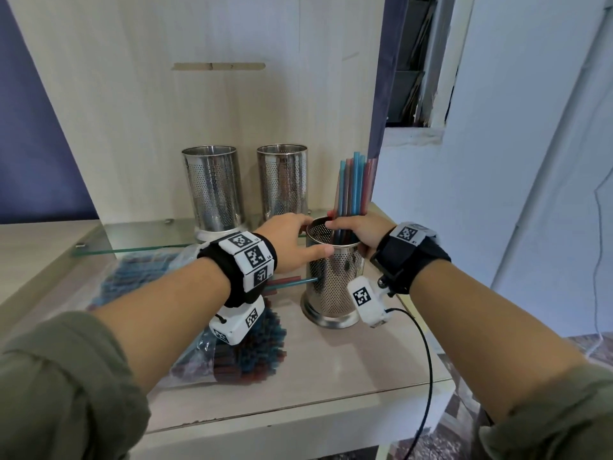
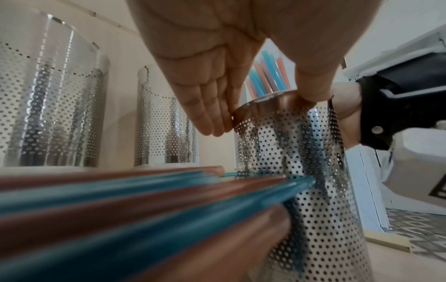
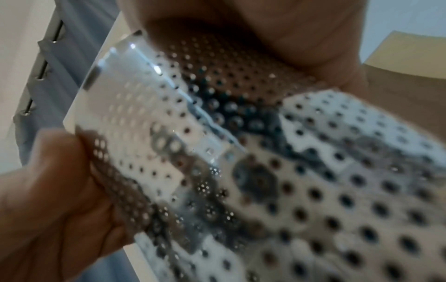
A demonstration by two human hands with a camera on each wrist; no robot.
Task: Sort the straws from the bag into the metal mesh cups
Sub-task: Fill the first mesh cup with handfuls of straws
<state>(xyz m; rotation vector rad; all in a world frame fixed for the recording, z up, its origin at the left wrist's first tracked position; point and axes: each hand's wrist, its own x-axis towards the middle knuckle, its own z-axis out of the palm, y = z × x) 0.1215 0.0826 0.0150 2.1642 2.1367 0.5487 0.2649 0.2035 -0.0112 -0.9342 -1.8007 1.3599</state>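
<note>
A perforated metal cup point(image 1: 331, 287) stands at the front right of the table, with several blue and red straws point(image 1: 356, 184) upright in it. My left hand point(image 1: 313, 235) holds its left side, fingers at the rim and thumb across the near face. My right hand point(image 1: 348, 237) grips the right side at the rim. In the left wrist view the left hand point(image 2: 262, 114) touches the cup point(image 2: 301, 209) below the straws point(image 2: 265, 76). The right wrist view shows the right hand point(image 3: 156, 114) wrapped on the cup point(image 3: 289, 171). The clear bag point(image 1: 262, 353) of straws lies under my left forearm.
Two more mesh cups point(image 1: 214, 190) point(image 1: 283, 184) stand behind on a glass shelf point(image 1: 139, 237), against a wooden back panel. Loose straws point(image 1: 292, 282) point from the bag toward the front cup. A black cable point(image 1: 428, 360) hangs over the table's point(image 1: 331, 376) right front edge.
</note>
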